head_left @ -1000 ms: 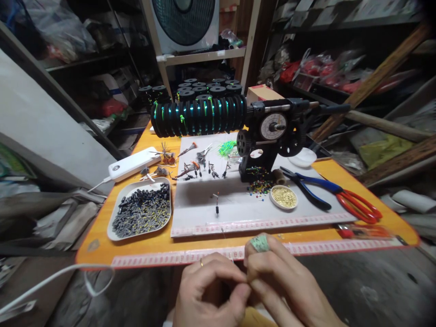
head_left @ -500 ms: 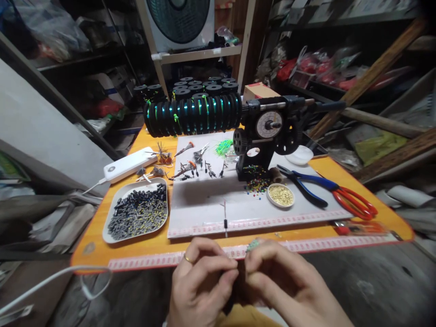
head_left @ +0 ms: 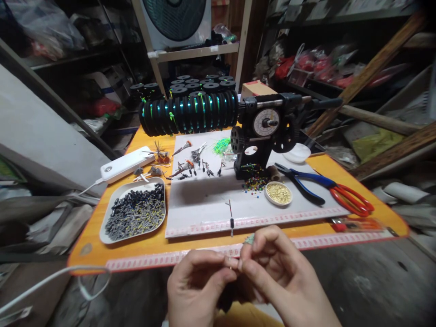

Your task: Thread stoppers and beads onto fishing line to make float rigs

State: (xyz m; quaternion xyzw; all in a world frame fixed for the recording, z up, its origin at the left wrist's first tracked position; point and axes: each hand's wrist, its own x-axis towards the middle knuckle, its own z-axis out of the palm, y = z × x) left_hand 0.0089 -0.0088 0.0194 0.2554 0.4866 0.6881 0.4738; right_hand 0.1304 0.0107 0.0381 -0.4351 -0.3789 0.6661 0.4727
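My left hand [head_left: 200, 284] is pinched closed at the front edge of the table, its fingertips against those of my right hand [head_left: 272, 272]. A tiny thin piece shows at the left fingertips, too small to name. My right hand is also closed in a pinch, and a small green bit [head_left: 249, 239] shows by its index finger. Just beyond the hands, a small dark piece with a thin reddish stem [head_left: 232, 222] stands at the front of the white board [head_left: 200, 197]. What the right fingertips hold is hidden.
Left lies a tray of small dark parts [head_left: 107, 231]. A black winding device [head_left: 254, 150] carries a row of spools [head_left: 189, 113]. On the right are a dish of gold beads [head_left: 278, 194], blue-handled pliers [head_left: 303, 184] and a red-handled tool [head_left: 354, 200]. A white power bank [head_left: 126, 164] sits left.
My hands have come together until their fingertips touch. The left ring finger with its ring has dropped from view. The whole scene has shifted slightly left.
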